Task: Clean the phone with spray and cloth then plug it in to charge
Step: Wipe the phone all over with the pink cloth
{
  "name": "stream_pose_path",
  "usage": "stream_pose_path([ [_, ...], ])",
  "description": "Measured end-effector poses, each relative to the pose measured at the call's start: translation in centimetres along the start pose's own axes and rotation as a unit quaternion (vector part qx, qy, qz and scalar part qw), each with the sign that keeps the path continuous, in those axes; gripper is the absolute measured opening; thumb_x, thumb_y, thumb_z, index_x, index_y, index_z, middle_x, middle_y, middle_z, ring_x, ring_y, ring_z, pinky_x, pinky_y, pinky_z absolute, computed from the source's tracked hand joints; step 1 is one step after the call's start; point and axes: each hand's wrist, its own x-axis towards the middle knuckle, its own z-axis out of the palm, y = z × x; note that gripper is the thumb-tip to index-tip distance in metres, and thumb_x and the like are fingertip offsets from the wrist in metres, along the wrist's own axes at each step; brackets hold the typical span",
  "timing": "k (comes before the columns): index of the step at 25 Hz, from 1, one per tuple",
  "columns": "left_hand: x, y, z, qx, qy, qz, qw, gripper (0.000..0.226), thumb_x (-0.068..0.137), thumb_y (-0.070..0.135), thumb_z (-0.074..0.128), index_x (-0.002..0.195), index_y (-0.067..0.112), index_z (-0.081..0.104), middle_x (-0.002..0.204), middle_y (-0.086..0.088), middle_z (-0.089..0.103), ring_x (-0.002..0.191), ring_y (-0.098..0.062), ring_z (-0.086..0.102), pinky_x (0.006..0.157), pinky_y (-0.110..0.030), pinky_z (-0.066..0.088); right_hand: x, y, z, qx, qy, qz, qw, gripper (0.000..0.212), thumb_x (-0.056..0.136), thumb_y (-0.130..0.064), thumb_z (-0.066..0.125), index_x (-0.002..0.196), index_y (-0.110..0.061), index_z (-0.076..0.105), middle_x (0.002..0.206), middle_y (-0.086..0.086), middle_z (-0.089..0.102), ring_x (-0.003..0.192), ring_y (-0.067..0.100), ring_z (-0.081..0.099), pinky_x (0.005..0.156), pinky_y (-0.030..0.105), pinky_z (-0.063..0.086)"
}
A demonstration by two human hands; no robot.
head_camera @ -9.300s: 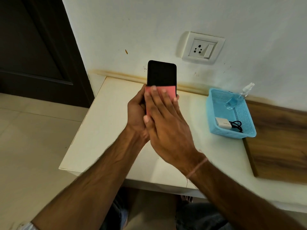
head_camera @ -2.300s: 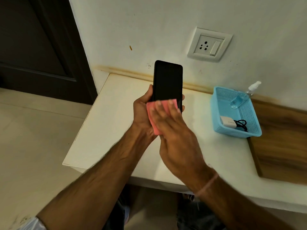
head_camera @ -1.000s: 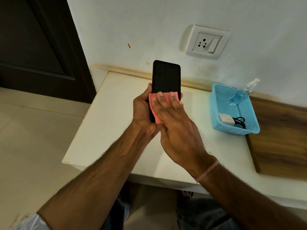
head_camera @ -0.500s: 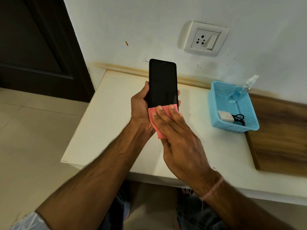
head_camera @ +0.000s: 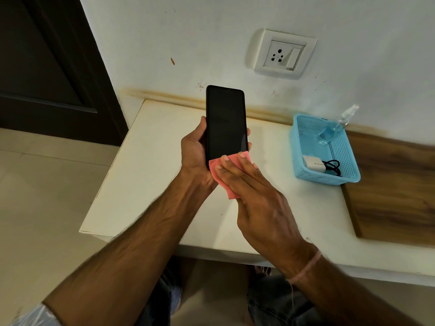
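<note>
Item 1, black slab smartphone (head_camera: 226, 123): upright, dark screen toward me, raised above the cream tabletop (head_camera: 150, 165), not resting on it. My left hand (head_camera: 195, 151) wraps its lower half, thumb on one edge, fingertips showing on the other.

Item 2, small pink square cloth (head_camera: 222, 178): pressed flat against the phone's bottom end by my right hand (head_camera: 256, 198), fingers straight and together, palm not curled. The cloth's lower corner hangs free below the phone.

Item 3, blue perforated plastic basket (head_camera: 350, 177): on the tabletop, well apart to the right. It holds a clear spray bottle (head_camera: 334, 130) leaning on its far wall, a white charger block (head_camera: 314, 164) and a black cable (head_camera: 332, 165).

Item 4, white wall socket with switch (head_camera: 283, 55): on the wall above, nothing plugged in.

Status, my judgement: wiping step under way; charging not begun.

Risks: the cloth is only pinned, not pinched, so easing the pressure could let it drop. Pushing hard at the bottom end could lever the phone out of a one-handed hold onto the tabletop or floor. Any spray moisture left near the bottom port could cause trouble once the cable goes in.
</note>
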Motion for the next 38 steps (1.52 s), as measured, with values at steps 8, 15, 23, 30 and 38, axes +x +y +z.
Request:
stream_pose_path([
  [8, 0.4, 0.0, -0.3, -0.017, 0.002, 0.0, 1.0, 0.065, 0.105, 0.052, 0.037, 0.146, 0.003, 0.05, 0.13, -0.026, 0.056, 0.097, -0.036, 0.067, 0.092, -0.047, 0.055, 0.0, 0.5, -0.9, 0.009, 0.008, 0.016, 1.0, 0.051, 0.083, 0.003, 0.064, 0.133, -0.002, 0.054, 0.139, 0.014, 0.052, 0.133, 0.031, 0.044, 0.109, 0.047, 0.033],
  [15, 1.2, 0.1, -0.9, 0.011, 0.033, 0.034, 0.999, 0.056, 0.108, 0.045, 0.039, 0.135, 0.001, 0.059, 0.133, -0.031, 0.063, 0.109, -0.045, 0.068, 0.099, -0.055, 0.055, 2.1, 2.0, -1.7, 0.068, 0.097, 0.074, 0.99, 0.037, 0.097, -0.005, 0.053, 0.134, -0.004, 0.054, 0.137, 0.007, 0.055, 0.133, 0.015, 0.046, 0.108, 0.028, 0.042],
  [23, 2.8, -1.8, -1.0, 0.122, 0.157, 0.039, 0.979, 0.038, 0.109, 0.027, 0.042, 0.124, 0.001, 0.066, 0.122, -0.02, 0.073, 0.109, -0.036, 0.072, 0.093, -0.05, 0.06, 6.5, 7.4, 0.1, 0.221, 0.145, 0.395, 0.88, 0.019, 0.081, -0.024, 0.071, 0.1, -0.023, 0.067, 0.094, -0.006, 0.068, 0.087, 0.015, 0.064, 0.08, 0.026, 0.054],
  [30, 6.5, -0.8, -3.4, 0.343, 0.278, 0.054, 0.896, 0.016, 0.099, 0.0, 0.056, 0.102, 0.0, 0.071, 0.102, -0.013, 0.073, 0.077, -0.025, 0.072, 0.065, -0.032, 0.06, 8.2, 12.5, 1.7, 0.315, 0.086, 0.493, 0.806, 0.026, 0.071, -0.015, 0.083, 0.091, -0.017, 0.067, 0.09, 0.001, 0.07, 0.085, 0.018, 0.067, 0.067, 0.027, 0.056],
  [38, 9.7, -0.4, -4.7, 0.584, 0.323, 0.08, 0.74, 0.018, 0.093, 0.009, 0.064, 0.08, 0.014, 0.076, 0.096, -0.011, 0.074, 0.087, -0.032, 0.074, 0.08, -0.037, 0.063, 9.2, 14.4, 4.0, 0.286, 0.033, 0.52, 0.804, 0.053, 0.069, -0.017, 0.085, 0.115, -0.007, 0.061, 0.11, 0.01, 0.065, 0.1, 0.028, 0.062, 0.086, 0.04, 0.056],
])
